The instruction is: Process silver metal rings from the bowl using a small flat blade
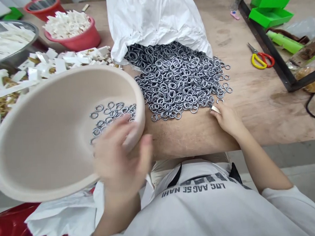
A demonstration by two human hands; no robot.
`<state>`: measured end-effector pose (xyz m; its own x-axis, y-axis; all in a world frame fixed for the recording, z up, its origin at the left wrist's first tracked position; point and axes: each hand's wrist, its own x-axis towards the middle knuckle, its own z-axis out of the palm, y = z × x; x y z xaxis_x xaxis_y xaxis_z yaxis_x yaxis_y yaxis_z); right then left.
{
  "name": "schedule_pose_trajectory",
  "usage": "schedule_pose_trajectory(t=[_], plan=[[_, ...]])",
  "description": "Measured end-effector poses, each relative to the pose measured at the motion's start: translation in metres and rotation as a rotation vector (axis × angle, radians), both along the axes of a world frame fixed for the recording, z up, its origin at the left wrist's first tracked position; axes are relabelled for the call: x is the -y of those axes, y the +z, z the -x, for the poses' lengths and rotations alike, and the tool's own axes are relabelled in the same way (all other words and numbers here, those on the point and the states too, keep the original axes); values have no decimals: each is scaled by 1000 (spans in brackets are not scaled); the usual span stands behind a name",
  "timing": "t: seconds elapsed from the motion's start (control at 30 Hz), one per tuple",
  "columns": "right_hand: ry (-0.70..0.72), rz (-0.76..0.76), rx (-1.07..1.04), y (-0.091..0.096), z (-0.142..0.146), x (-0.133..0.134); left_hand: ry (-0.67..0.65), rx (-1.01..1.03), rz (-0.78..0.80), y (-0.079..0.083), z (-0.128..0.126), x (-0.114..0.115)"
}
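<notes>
My left hand [121, 155] grips the near rim of a large beige plastic bowl [42, 145], which is tilted toward me and holds a small heap of grey metal rings [108, 115]. A big pile of the same metal rings [178, 81] spills from a white woven sack [154, 19] onto the wooden table [251, 95]. At the pile's near right edge rests my right hand [227, 119], fingers curled, a small pale piece [215, 109] at its fingertips. What that piece is I cannot make out.
White plastic pieces [64, 59] lie scattered at the left, by a red bowl [75, 32] full of them and a steel basin [8, 44]. Yellow-and-red scissors [261, 58], green trays [269, 10] and a black metal frame [272, 52] stand at the right.
</notes>
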<state>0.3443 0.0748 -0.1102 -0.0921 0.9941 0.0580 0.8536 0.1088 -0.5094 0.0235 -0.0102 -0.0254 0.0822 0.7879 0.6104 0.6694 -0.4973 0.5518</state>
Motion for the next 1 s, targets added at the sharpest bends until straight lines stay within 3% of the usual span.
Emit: schedule_pose_trajectory(t=[0.07,0.17,0.27,0.43,0.67,0.73,0.87,1.0], plan=[[147,69,-278,11,9,13,-212,-280,-67,-15,-26,-7],[291,299,-634,29,24,33,-400,-427,-68,-38,-58,-17],[302,440,-900,40,38,44,-427,-393,-31,-54,-70,-23],[178,439,-1090,38,54,53,-479,-223,84,-59,-70,-24],[176,383,-1120,30,60,60,-516,216,474,-53,-75,-15],[150,289,-1065,29,58,62,-519,334,607,-52,-75,-12],[183,-53,-699,29,54,72,-431,537,711,-55,-73,-9],[318,-144,-435,32,55,81,-413,568,684,-59,-71,-10]])
